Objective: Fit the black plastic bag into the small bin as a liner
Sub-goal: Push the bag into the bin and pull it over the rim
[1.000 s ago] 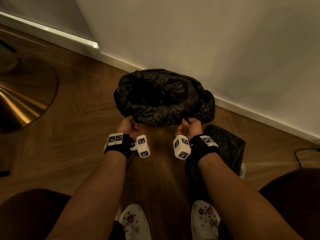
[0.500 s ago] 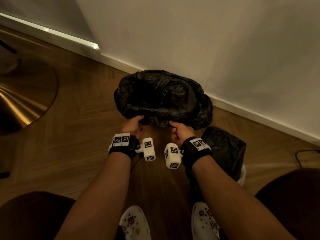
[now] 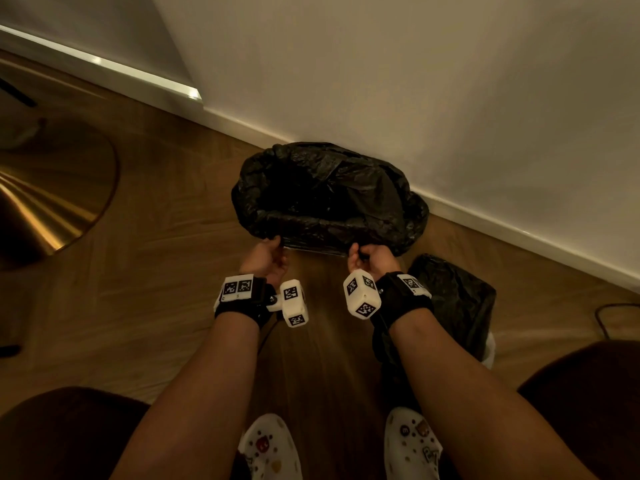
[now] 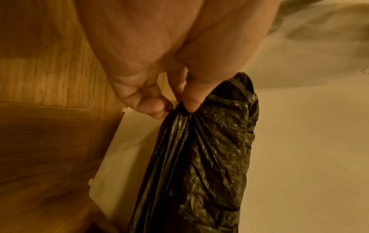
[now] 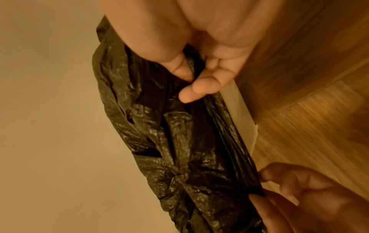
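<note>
The black plastic bag [image 3: 329, 199] is spread over the small bin by the wall, its mouth open and its hem hanging down the outside. In the head view the bin is hidden under it. A strip of the bin's white wall [image 4: 123, 141] shows beside the bag [image 4: 209, 149] in the left wrist view. My left hand [image 3: 268, 252] pinches the near hem at its left end, thumb against fingers [image 4: 179, 107]. My right hand [image 3: 372, 254] pinches the near hem at its right end [image 5: 191, 83]. The hem runs taut between them over the bin wall [image 5: 239, 110].
A second crumpled black bag [image 3: 453, 303] lies on the wood floor to the right, over something white [image 3: 488, 351]. A round brass base [image 3: 45, 202] is at the left. A dark cable [image 3: 613, 317] lies at far right. My white clogs [image 3: 270, 448] are below.
My hands drew together along the near hem, then spread apart again. The near hem is now pulled straight and taut between them.
</note>
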{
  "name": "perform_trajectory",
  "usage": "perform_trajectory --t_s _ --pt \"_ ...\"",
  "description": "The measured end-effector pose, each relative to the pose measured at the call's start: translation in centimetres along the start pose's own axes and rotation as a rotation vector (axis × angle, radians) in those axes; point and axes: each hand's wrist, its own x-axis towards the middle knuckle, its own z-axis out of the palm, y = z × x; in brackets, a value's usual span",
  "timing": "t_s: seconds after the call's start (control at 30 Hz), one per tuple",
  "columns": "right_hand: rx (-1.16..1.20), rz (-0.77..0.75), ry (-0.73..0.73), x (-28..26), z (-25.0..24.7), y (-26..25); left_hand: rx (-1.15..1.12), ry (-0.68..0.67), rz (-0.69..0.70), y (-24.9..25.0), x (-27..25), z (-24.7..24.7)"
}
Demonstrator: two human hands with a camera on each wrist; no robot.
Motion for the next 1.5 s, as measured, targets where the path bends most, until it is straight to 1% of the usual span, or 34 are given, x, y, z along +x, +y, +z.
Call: perform_trajectory --t_s 0.13,0.23,0.4,0.53,0.7,0.8,0.87,0.93,0.97,1.07,1.13,1.17,1.2,1.23,1.27,1.33,1.37,1.4,1.47,1.5 --pt "-0.072 0.013 0.007 0.3 -0.6 0.1 -0.164 -0.022 0.020 1.0 -0.3 -0.2" --pt "-0.096 0.035 -0.009 0.1 -0.6 0.2 -0.232 -0.042 0.047 1.7 -0.8 -0.2" --pt "-0.038 0.020 -0.061 -0.2 -0.3 0.0 -0.160 -0.040 0.042 2.0 -0.4 0.3" --pt "0.061 0.001 -0.099 -0.6 -0.4 -0.3 -0.165 -0.093 0.026 1.7 0.6 -0.1" --pt "0.168 -0.019 -0.071 -0.3 -0.2 -0.3 -0.193 -0.094 0.030 1.5 1.1 -0.5" --pt "0.159 -0.026 -0.081 -0.2 -0.1 -1.0 -0.219 -0.106 0.013 1.9 1.6 -0.7" --pt "0.106 -0.017 -0.064 0.0 0.0 -1.2 -0.195 -0.090 -0.005 2.0 2.1 -0.5" --pt "0.041 -0.004 -0.044 0.3 0.2 -1.4 -0.135 -0.037 0.014 2.2 2.2 0.1" --pt "0.007 -0.006 -0.027 0.5 0.3 -1.5 -0.080 0.014 0.033 2.2 2.1 0.3" --pt "-0.119 -0.073 0.061 0.8 0.3 -2.1 0.145 0.187 0.127 2.7 2.1 0.3" --pt "-0.185 -0.144 0.127 0.6 0.3 -2.6 0.285 0.250 0.209 3.3 2.0 0.2" --pt "-0.202 -0.180 0.148 0.5 0.3 -2.8 0.286 0.252 0.266 3.5 1.9 0.3" --pt "-0.195 -0.210 0.153 0.4 0.4 -3.0 0.229 0.236 0.305 3.8 1.7 0.5" --pt "-0.170 -0.235 0.145 0.2 0.5 -3.0 0.137 0.214 0.309 4.2 1.5 0.9" --pt "-0.144 -0.252 0.128 0.1 0.5 -3.1 0.124 0.193 0.306 4.5 1.0 1.0" --pt "-0.135 -0.271 0.090 0.0 0.4 -3.1 -0.012 0.122 0.240 4.8 -0.1 1.4" --pt "-0.145 -0.281 0.063 -0.1 0.3 -3.2 0.026 0.087 0.255 4.9 -0.5 1.5" --pt "-0.155 -0.294 0.024 -0.1 0.2 -3.4 0.005 0.066 0.251 5.1 -0.7 1.6" --pt "-0.239 -0.327 -0.041 -0.8 0.5 -3.7 0.155 0.037 0.294 5.5 -1.3 2.4" --pt "-0.320 -0.355 -0.052 -1.0 0.9 -3.9 0.256 0.054 0.311 5.7 -1.2 2.6"
